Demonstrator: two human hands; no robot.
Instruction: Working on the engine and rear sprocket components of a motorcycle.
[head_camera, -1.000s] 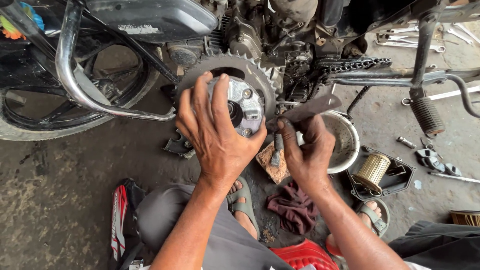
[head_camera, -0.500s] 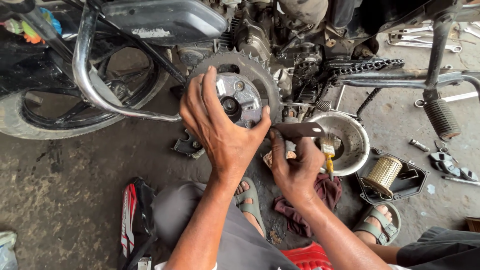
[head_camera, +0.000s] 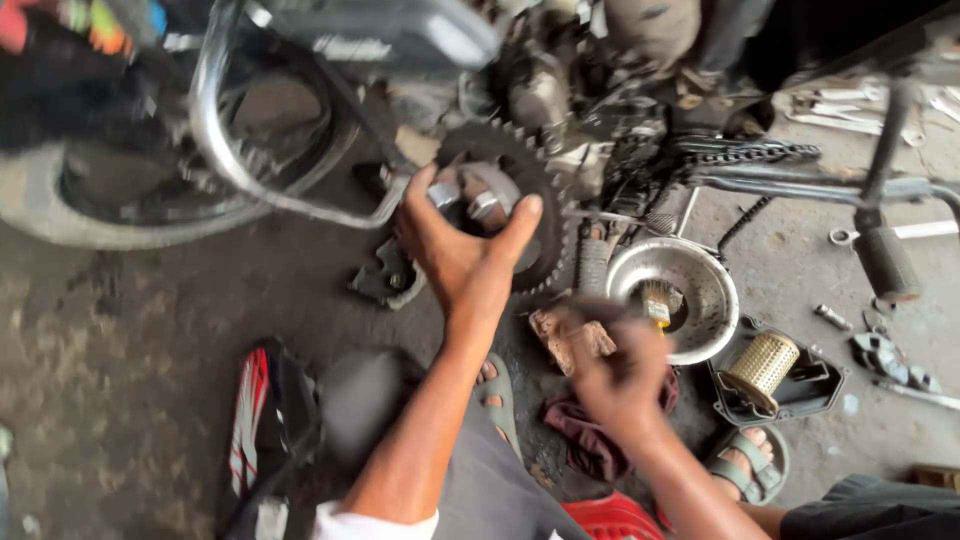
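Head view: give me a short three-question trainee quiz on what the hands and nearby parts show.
1. True or false: the left hand grips the toothed sprocket on the motorcycle.
2. What stands inside the round metal bowl on the floor? A) a brush B) a chain C) a sandal
3. Which part lies in the black tray at right?

Key: 1 true. 2 A, the brush. 3 a cylindrical mesh filter. The right hand is motion-blurred; whatever it holds cannot be told.

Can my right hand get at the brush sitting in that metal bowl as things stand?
Probably yes. The right hand hovers just beside the metal bowl, and the brush stands in its open top with nothing over it. The hand is blurred, so whatever it holds is unclear.
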